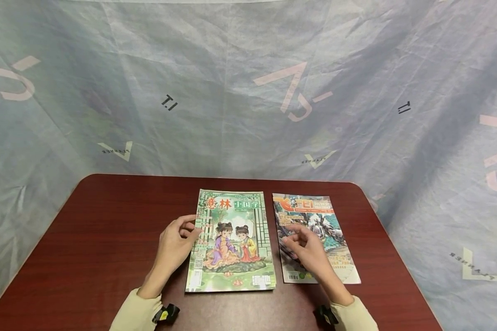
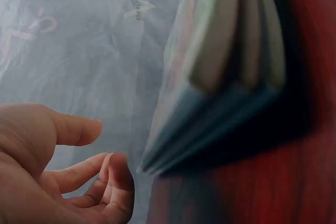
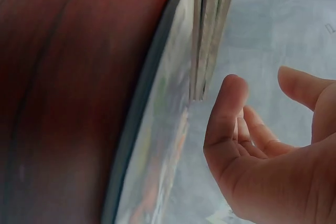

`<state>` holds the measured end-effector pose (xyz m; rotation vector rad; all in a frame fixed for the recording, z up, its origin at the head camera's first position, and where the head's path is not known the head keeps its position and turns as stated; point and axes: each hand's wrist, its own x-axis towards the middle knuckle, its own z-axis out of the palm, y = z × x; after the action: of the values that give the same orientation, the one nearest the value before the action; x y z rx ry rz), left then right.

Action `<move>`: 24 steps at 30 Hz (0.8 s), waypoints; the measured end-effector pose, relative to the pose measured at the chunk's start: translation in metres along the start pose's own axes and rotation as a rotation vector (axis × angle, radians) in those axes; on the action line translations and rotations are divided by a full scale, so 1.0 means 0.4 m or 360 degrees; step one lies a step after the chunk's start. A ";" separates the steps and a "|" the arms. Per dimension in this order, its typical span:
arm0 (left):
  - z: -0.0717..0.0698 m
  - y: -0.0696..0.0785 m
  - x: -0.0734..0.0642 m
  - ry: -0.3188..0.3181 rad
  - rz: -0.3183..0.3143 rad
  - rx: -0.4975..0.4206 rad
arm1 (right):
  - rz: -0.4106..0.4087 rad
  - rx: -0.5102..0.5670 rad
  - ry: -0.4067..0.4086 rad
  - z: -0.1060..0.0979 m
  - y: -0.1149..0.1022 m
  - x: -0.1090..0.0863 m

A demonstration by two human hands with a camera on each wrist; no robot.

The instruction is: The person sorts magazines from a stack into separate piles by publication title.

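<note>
Hands, two, bare. Left hand [image 1: 175, 248]: fingers loosely bent, thumb apart, pinching nothing; fingertips at the left edge of the stack of magazines [image 1: 232, 241], contact impossible to tell. Right hand [image 1: 310, 252]: likewise relaxed, nothing between thumb and fingers, over the left part of the single magazine [image 1: 335, 234].

Stack of magazines: green illustrated cover uppermost, several layers showing at the edge in the left wrist view; lies flat, mid-table.

Single magazine: scenic cover, orange title; lies flat, just right of the stack, slightly angled.

Hazards, as judged: upper layers could slide out of line if fingers catch only part of the stack; the single magazine's cover could crease if pinched alone; a sideways nudge could skew either on the smooth surface.

Surroundings: reddish-brown table [image 1: 87, 239]; pale sleeves [image 1: 136, 310]; black wrist devices [image 1: 171, 314]; grey printed cloth [image 1: 232, 92] hanging behind.
</note>
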<state>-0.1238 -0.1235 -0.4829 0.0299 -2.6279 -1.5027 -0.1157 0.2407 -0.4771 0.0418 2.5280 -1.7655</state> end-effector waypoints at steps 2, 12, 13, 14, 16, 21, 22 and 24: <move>-0.003 -0.011 0.001 0.0004 -0.0006 0.0018 | 0.0016 0.0046 -0.0022 0.010 0.002 0.005; -0.003 -0.058 0.019 -0.0073 -0.0138 -0.0034 | 0.0044 0.0055 -0.0127 0.038 -0.001 0.027; -0.002 -0.061 0.021 -0.0084 -0.0147 -0.0042 | 0.0041 0.0041 -0.0141 0.038 -0.001 0.031; -0.001 -0.064 0.022 -0.0090 -0.0150 -0.0043 | 0.0036 0.0023 -0.0161 0.039 -0.001 0.035; 0.001 -0.068 0.025 -0.0101 -0.0150 -0.0042 | 0.0028 -0.0001 -0.0205 0.042 0.001 0.043; 0.002 -0.071 0.023 -0.0147 -0.0141 -0.0052 | 0.0066 -0.0022 -0.0295 0.052 0.005 0.056; 0.002 -0.071 0.022 -0.0157 -0.0139 -0.0057 | 0.0080 -0.0021 -0.0311 0.055 0.006 0.058; 0.003 -0.070 0.022 -0.0174 -0.0129 -0.0064 | 0.0091 -0.0018 -0.0333 0.059 0.005 0.061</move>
<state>-0.1337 -0.1375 -0.5069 0.0527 -2.7108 -1.6273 -0.1393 0.2191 -0.4886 -0.0668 2.3654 -1.6402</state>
